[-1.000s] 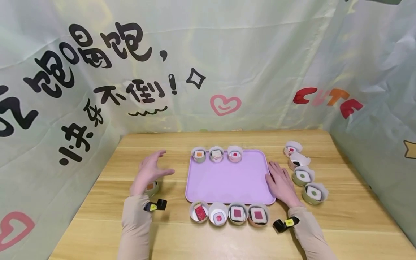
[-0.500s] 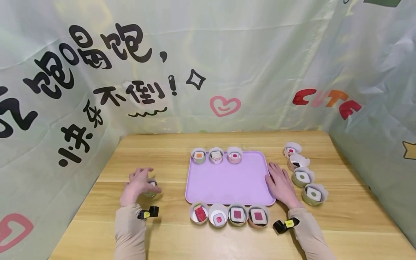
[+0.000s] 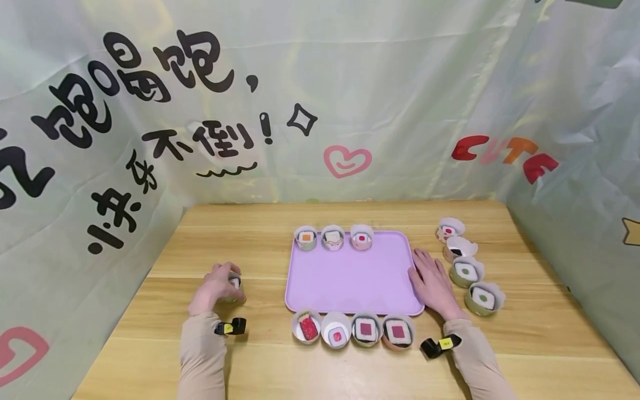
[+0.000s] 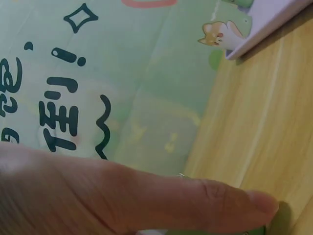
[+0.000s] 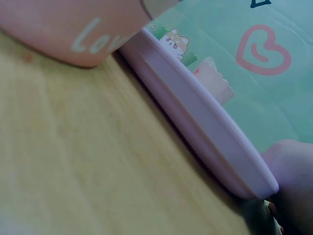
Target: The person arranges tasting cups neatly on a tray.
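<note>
We see the left hand (image 3: 216,283) with fingers and thumb curled around a greenish paper cup (image 3: 235,276), well apart from the left side of the lilac tray (image 3: 350,275). The cup's mouth faces upward, showing a white sushi piece (image 3: 235,283) inside; with the hand over much of it, we cannot tell any slight tilt. The tray's long axis runs left to right before us. Our right hand (image 3: 432,282) holds nothing, its extended fingers pointing away and leftward, resting against the tray's right edge.
</note>
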